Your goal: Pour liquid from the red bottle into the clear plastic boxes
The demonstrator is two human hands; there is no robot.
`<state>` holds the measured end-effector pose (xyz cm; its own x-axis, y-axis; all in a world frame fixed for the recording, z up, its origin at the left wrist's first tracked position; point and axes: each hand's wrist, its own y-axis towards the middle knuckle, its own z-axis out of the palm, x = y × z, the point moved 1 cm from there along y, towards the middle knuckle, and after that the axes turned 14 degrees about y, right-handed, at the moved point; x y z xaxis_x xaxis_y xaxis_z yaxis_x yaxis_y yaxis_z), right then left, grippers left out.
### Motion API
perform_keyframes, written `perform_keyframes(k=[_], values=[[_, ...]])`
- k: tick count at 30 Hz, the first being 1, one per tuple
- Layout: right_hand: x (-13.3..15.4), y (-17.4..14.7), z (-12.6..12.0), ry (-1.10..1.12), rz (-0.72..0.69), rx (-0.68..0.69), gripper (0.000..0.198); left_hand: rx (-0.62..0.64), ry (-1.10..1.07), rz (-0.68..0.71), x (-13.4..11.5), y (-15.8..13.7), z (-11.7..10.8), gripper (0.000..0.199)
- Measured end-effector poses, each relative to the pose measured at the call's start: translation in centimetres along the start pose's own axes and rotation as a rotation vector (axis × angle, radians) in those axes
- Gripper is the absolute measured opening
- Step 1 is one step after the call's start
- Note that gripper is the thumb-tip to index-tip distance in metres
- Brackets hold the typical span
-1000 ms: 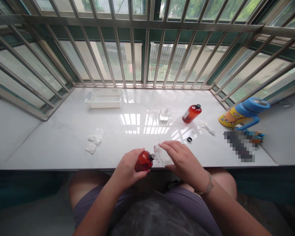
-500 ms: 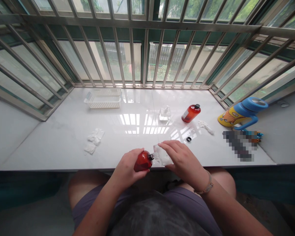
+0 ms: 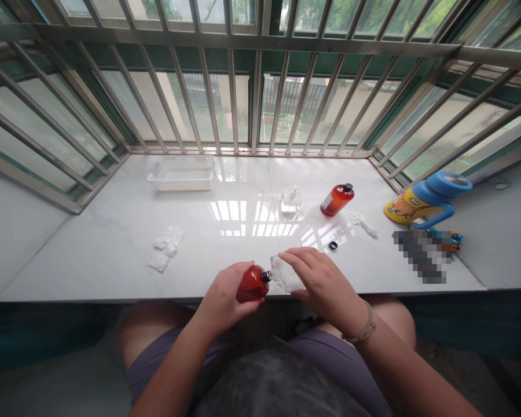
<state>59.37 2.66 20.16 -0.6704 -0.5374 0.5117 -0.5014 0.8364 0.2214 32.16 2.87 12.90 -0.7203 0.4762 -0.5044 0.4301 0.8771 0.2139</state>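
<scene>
My left hand (image 3: 226, 292) is wrapped round a red bottle (image 3: 252, 284), tilted so its dark neck points right. That neck meets the mouth of a clear glass bottle (image 3: 289, 277) near the counter's front edge. My right hand (image 3: 323, 281) is closed round the clear bottle and covers part of its far side. Whether liquid is passing between the two necks is too small to tell. A small black cap (image 3: 333, 246) lies on the counter beyond my right hand.
A second red bottle (image 3: 337, 200) and a clear pump bottle (image 3: 290, 200) stand further back. Crumpled tissues (image 3: 168, 242) lie left, another tissue (image 3: 363, 225) right. A white basket (image 3: 184, 184) sits back left, a yellow-and-blue flask (image 3: 417, 202) right. Metal bars (image 3: 260, 40) line the window.
</scene>
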Motion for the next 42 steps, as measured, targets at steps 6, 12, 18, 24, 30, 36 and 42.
perform_keyframes(k=[6,12,18,24,30,36,42], values=[[0.01,0.03,-0.04,-0.001,-0.003,-0.006,0.083,-0.003,-0.009,0.003,0.01,0.07,0.01,0.082],[-0.01,0.1,-0.15,0.002,-0.003,-0.001,0.084,-0.018,-0.018,0.006,-0.01,0.07,0.05,0.082],[0.14,0.22,-0.34,-0.002,-0.007,-0.007,0.086,-0.031,-0.021,0.0,-0.02,0.14,-0.01,0.082],[0.21,0.24,-0.46,-0.009,-0.004,0.004,0.085,-0.028,-0.02,0.005,0.1,0.16,0.09,0.081],[0.24,0.27,-0.5,-0.015,-0.003,0.005,0.085,-0.021,-0.02,0.008,0.07,0.15,0.11,0.082],[0.22,0.31,-0.54,-0.025,-0.005,0.014,0.084,-0.023,-0.027,0.007,0.16,0.18,0.19,0.083],[0.25,0.33,-0.66,-0.023,-0.008,0.01,0.085,-0.032,-0.045,0.0,0.23,0.23,0.17,0.083]])
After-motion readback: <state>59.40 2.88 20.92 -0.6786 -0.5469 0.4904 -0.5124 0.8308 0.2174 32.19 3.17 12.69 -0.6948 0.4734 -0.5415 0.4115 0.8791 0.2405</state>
